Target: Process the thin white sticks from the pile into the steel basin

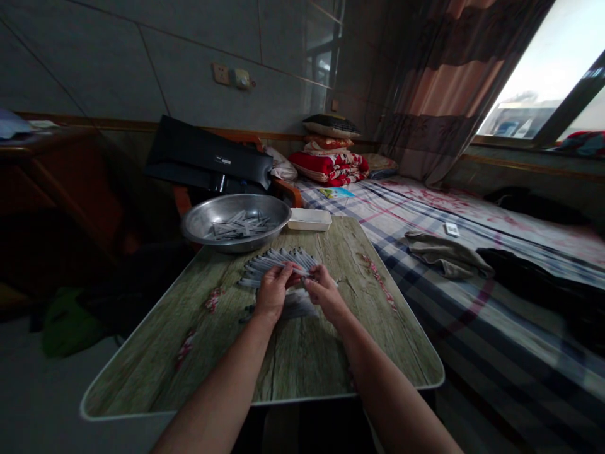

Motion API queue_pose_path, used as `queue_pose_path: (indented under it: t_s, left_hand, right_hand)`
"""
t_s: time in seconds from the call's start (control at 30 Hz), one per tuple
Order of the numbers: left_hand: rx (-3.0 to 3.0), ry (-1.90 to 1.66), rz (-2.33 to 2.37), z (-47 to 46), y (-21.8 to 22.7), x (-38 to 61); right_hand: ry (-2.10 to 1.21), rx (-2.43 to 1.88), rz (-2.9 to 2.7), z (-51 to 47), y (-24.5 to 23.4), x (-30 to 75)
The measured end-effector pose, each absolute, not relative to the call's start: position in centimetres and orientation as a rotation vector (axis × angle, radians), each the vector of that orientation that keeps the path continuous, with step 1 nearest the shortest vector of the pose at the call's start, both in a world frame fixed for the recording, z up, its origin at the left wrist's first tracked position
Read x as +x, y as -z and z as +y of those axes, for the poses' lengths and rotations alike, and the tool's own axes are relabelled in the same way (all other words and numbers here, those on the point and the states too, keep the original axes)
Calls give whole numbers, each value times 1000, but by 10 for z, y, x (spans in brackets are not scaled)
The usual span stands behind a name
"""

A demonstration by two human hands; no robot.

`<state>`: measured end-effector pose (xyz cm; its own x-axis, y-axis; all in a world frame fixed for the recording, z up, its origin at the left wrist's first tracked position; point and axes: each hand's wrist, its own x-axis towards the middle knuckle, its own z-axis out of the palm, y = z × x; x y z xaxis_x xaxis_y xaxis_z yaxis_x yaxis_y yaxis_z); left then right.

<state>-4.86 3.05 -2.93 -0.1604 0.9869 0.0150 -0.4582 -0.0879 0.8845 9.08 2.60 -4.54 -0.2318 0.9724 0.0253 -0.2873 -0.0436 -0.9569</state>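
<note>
Two bare hands meet over a fanned pile of slim grey tubes [276, 266] on a wood-print tabletop [302, 359]. The left hand [274, 293] is curled nearly closed, its fingers gripping tubes. The right hand [324, 291] is partly closed just beside it, its fingertips [305, 284] at the tubes; whether it has hold, I cannot tell. Beyond the left hand sits a steel bowl [198, 227] of similar grey pieces [239, 226]. Ahead of the right hand lies a white plastic tray [309, 219], and a checked bedspread [425, 315] spreads to its right.

Head camera looks down at both hands [271, 291] [324, 293].
</note>
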Motion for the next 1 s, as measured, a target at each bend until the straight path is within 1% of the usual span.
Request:
queue_pose_path:
  t_s: [0.2, 0.37, 0.63, 0.83, 1.0]
  left_hand:
    - [850, -1527, 937, 29, 29, -48]
    - [826, -1547, 938, 31, 31, -49]
    - [832, -1551, 941, 30, 29, -48]
    - [829, -1556, 948, 29, 28, -49]
    - [882, -1566, 947, 29, 30, -47]
  right_hand:
    - [-1498, -967, -1147, 29, 48, 90]
    - [-1464, -869, -1127, 25, 43, 89]
    - [-1545, -966, -1070, 25, 42, 88]
    - [-1588, -822, -950, 22, 37, 87]
    - [-1666, -915, -993, 24, 38, 88]
